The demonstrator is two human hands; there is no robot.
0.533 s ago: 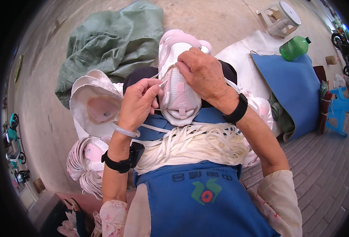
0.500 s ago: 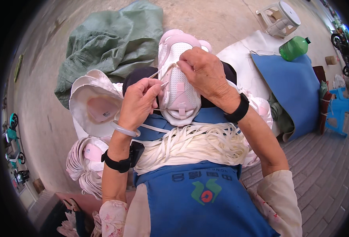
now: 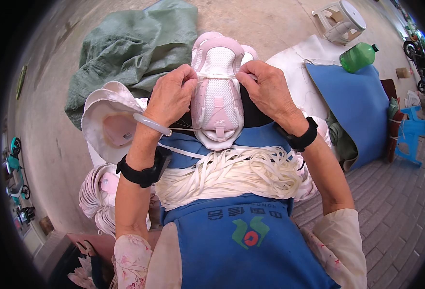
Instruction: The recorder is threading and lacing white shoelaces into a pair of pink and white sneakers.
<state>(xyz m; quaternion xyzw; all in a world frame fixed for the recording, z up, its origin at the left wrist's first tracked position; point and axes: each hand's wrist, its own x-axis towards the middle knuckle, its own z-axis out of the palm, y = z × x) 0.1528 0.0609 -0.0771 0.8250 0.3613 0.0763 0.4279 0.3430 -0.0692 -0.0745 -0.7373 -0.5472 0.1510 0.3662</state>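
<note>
A pink and white mesh shoe upper point(image 3: 219, 103) lies lengthwise in front of me, over my lap. A cream shoelace point(image 3: 216, 75) runs straight across its tongue from side to side. My left hand point(image 3: 173, 94) is closed in a pinch at the left end of that lace, beside the upper. On the other side my right hand point(image 3: 269, 91) pinches the lace's right end between thumb and forefinger. A thick bundle of cream laces point(image 3: 229, 176) rests on my blue apron point(image 3: 241, 231), just below the upper.
More pink and white uppers point(image 3: 104, 190) are stacked at the left, beside an opened white sack point(image 3: 118, 123). Green woven sheeting point(image 3: 130, 53) lies behind. At the right are a blue sheet point(image 3: 349, 106), a green bottle point(image 3: 358, 58), a white stool point(image 3: 342, 21) and a blue stool point(image 3: 411, 135).
My hands have moved apart to either side of the upper. The lace, earlier worked slantwise near the eyelets, now lies taut and level across the tongue.
</note>
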